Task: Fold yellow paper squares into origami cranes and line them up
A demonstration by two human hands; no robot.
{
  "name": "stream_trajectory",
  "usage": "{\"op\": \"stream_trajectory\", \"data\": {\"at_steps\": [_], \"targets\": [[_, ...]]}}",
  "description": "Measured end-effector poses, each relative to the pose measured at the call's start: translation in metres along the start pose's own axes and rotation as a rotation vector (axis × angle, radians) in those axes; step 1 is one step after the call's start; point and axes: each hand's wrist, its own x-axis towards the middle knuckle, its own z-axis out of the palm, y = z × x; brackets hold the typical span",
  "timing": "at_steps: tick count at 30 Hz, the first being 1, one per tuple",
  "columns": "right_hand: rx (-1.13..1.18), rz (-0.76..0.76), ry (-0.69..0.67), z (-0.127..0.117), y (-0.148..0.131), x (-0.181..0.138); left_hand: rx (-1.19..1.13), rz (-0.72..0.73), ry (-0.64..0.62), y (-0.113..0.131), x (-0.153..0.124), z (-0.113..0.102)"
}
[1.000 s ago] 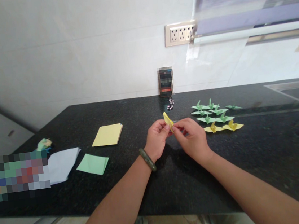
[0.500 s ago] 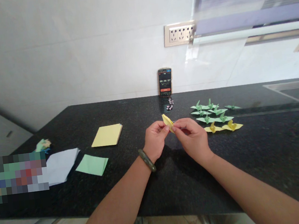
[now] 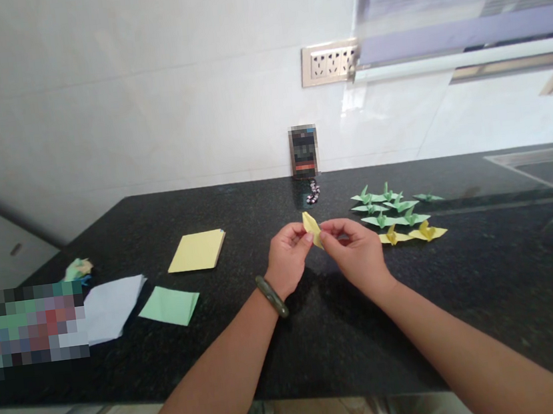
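Note:
Between both hands, above the dark countertop (image 3: pixel 295 359), is a small piece of folded yellow paper (image 3: pixel 311 225), its narrow pointed end upward. My left hand (image 3: pixel 287 256) pinches it from the left with thumb and fingers; a dark bangle (image 3: pixel 271 296) circles that wrist. From the right, my right hand (image 3: pixel 357 251) is closed on the paper's lower right side, thumb and forefinger together. The fingertips hide the paper's lower part. Just right of my right hand lie yellow folded cranes (image 3: pixel 428 231), with several green folded cranes (image 3: pixel 383 219) in rows behind them.
Left of my hands lie a yellow paper stack (image 3: pixel 196 252), green sheets (image 3: pixel 170 305), white paper (image 3: pixel 115 309) and crumpled colored scraps (image 3: pixel 78 268). A blurred-out phone (image 3: pixel 304 152) with a beaded strap (image 3: pixel 313 192) leans on the wall. A metal-edged recess (image 3: pixel 543 164) is at far right.
The yellow paper has turned slightly in my fingers, showing more of its flat face. Both hands stay almost in the same place, still pinching it.

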Motion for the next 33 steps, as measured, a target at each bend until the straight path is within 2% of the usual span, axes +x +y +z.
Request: {"op": "stream_trajectory", "data": {"at_steps": [5, 11, 22, 33], "targets": [[-0.038, -0.028, -0.047, -0.0006, 0.0015, -0.0006, 0.052, 0.026, 0.010, 0.0034, -0.0009, 0.0004], [-0.075, -0.103, -0.060, -0.0009, 0.0017, 0.0005, -0.009, 0.024, 0.018, 0.0009, 0.0002, -0.0001], [-0.041, 0.004, -0.064, 0.0014, 0.0045, 0.0019, -0.099, -0.019, 0.055, 0.0019, -0.0003, 0.0026], [-0.160, -0.157, -0.078, 0.0009, 0.0078, 0.0016, -0.058, -0.062, 0.193, 0.0029, -0.0002, 0.0051]]}}
